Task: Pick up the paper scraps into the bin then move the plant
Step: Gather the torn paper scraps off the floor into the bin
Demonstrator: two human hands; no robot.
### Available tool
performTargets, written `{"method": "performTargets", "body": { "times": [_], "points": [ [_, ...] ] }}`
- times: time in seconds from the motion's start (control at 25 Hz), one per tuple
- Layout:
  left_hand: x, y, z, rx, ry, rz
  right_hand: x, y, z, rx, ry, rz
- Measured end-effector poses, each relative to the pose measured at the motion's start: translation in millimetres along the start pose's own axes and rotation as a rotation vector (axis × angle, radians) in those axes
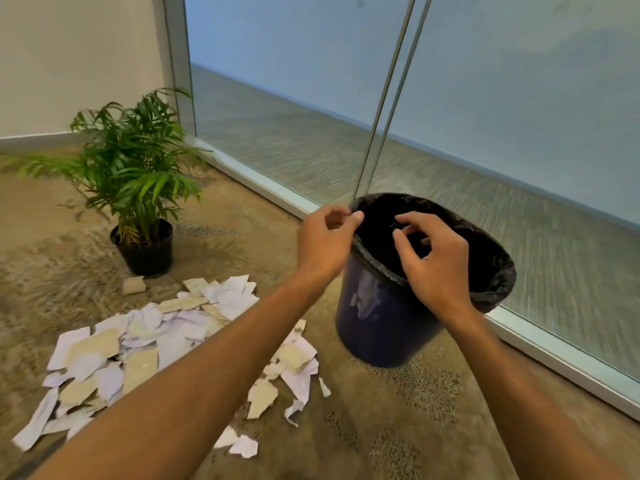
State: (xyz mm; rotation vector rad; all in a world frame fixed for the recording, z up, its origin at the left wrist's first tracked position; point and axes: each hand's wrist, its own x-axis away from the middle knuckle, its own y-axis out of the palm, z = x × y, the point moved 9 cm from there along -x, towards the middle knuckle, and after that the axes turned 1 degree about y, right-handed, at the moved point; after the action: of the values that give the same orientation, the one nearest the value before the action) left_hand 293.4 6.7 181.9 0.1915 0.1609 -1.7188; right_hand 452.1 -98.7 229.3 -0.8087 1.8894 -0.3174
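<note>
A dark blue bin [377, 323] with a black liner stands on the carpet by the glass wall, and its inside looks dark. My left hand [323, 242] is at the left edge of the bin's rim, thumb and curled forefinger pinching the liner there. My right hand [431, 261] hovers over the bin's opening with loosely curled fingers and holds nothing. A wide pile of torn paper scraps [145, 344] lies on the floor left of the bin, under my left forearm. The potted plant [135, 168] in a black pot stands beyond the pile near the corner.
A glass wall with a metal frame [561, 362] runs along the right, close behind the bin. A plain wall with a skirting board [34, 140] closes the far left. One stray scrap [134, 285] lies by the pot. Open carpet [398, 427] shows in front of the bin.
</note>
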Motion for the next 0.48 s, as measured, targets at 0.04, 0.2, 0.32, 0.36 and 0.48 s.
{"method": "performTargets", "body": {
  "times": [0.04, 0.2, 0.32, 0.36, 0.48],
  "points": [
    [7, -21, -6, -0.029, 0.016, 0.012, 4, 11, -17, -0.015, -0.074, -0.02],
    [55, -127, -58, -0.239, -0.015, 0.029, 36, 80, -65, -0.088, -0.211, -0.163],
    [101, -217, -110, -0.41, -0.163, 0.078, 70, 146, -78, -0.116, -0.177, -0.376],
    [117, -244, -126, -0.444, -0.225, 0.102, 83, 168, -79, -0.112, -0.155, -0.476],
    [159, -299, -161, -0.568, -0.353, 0.167, 130, 231, -78, -0.089, -0.102, -0.784]
  ]
}}
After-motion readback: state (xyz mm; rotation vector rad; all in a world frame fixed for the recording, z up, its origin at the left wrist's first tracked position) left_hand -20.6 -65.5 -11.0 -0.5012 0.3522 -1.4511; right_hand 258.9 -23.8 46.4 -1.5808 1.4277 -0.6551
